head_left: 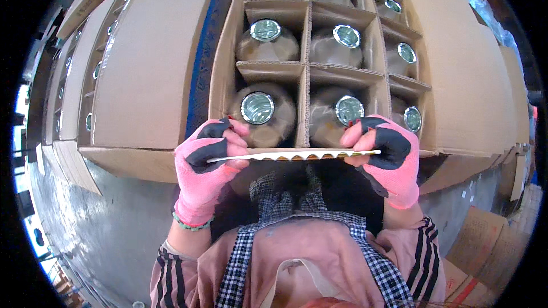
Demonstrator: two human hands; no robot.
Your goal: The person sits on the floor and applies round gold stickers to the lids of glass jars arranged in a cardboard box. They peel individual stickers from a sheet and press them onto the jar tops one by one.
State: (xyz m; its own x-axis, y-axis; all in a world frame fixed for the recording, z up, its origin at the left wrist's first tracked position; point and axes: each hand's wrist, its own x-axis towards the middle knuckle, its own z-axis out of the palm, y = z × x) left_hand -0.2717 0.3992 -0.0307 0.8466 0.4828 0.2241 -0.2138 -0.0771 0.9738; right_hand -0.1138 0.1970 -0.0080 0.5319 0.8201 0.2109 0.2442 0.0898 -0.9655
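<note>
1. From my remote seat I saw an open cardboard carton [221,80], split into cells by upright cardboard dividers [273,71]. Clear glass bottles [267,49] stood in the cells, mouths upward, one to a cell.
2. A broad cardboard flap [465,57] spread to its right; on its left ran a blue strip [209,51], then a wide cardboard panel [145,51]. Beyond that, more bottle mouths [97,69] showed in a row.
3. I saw two hands in pink gloves with dark grey patches, fingertips bare. Both forearms rose from below, elbows bent outward, hands facing each other at the carton's near edge.
4. The left hand [208,157] had its fingers closed on the left end of a thin white strip [297,155], scalloped along its lower edge; the right hand [389,157] pinched the right end.
5. The strip lay level between them, edge-on to me, just before the two nearest left-hand bottles.
6. I counted ten mouths in the central carton, two hands and one strip.
</note>
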